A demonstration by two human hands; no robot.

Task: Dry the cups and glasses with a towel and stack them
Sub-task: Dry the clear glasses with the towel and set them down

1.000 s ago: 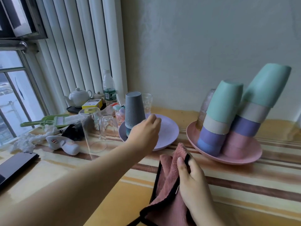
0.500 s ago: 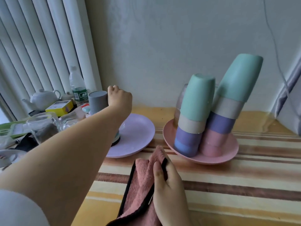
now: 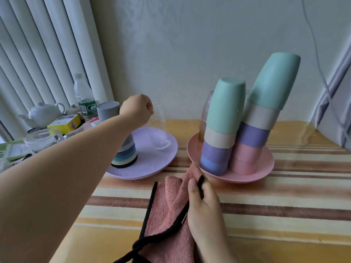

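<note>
Pink terry towel (image 3: pixel 167 211) with black edging hangs over the near edge of the striped tablecloth (image 3: pixel 284 196), gripped by the right hand (image 3: pixel 204 209); its thumb lies on the fabric and its fingers curl round the black hem. Using the lilac plate (image 3: pixel 144 162) as reference: the towel lies just in front of it, its upper corner reaching toward the gap between the lilac plate and the pink plate (image 3: pixel 266 168) just to its right. On the lilac plate, at its left part, stands an inverted stack of cups (image 3: pixel 126 154) in grey, blue and cream bands, partly hidden by the left forearm. The left hand (image 3: pixel 137 110) is above the plate's rear part, fingers curled round the base of an inverted clear glass (image 3: pixel 157 130), whose rim is at or just above the plate surface; contact cannot be determined. The pink plate carries two leaning stacks of inverted cups: a shorter stack topped by a teal cup (image 3: pixel 225 105) and a taller stack topped by a second teal cup (image 3: pixel 273 80). A clear glass behind the shorter stack is mostly hidden. Left of the lilac plate are a water bottle (image 3: pixel 84 97), a white teapot (image 3: pixel 44 113), a yellow box (image 3: pixel 65 123) and further clear glasses (image 3: pixel 40 138).
</note>
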